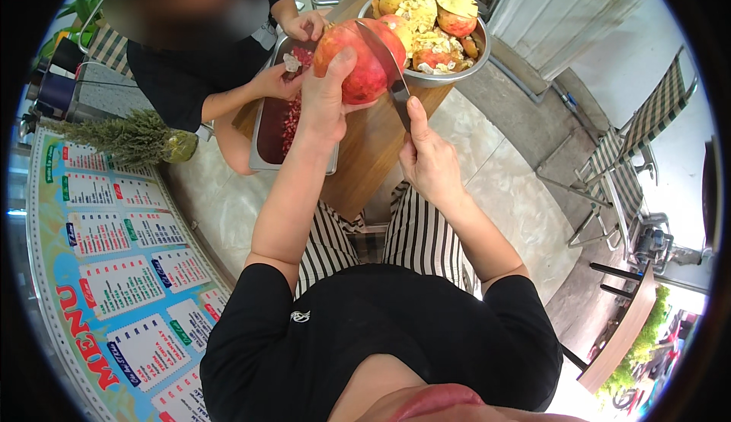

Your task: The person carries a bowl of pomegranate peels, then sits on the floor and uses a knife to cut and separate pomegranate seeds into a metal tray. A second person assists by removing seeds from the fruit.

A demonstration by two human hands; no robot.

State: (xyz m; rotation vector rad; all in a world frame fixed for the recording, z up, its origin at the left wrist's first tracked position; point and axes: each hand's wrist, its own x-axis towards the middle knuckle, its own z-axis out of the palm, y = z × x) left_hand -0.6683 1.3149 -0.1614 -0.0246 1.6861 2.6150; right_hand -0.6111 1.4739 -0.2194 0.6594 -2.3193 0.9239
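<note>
Steadily: large round red pomegranate (367,75) over brown wooden bench (365,159), left hand (329,91), fingers cupping it; right hand (430,159), fingers wrapped round long-bladed grey metal knife (394,85). Best score shallowly, left fingertips clear of edge.

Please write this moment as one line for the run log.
Left hand: holds pomegranate | Right hand: grips knife across pomegranate's right side | Nearby: metal tray with red seeds; bowl with pomegranate pieces

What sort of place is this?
Probably a small café or juice shop, judging by the large board of printed lists, the checked-fabric chairs and the metal bowl heaped with fruit rinds.
</note>
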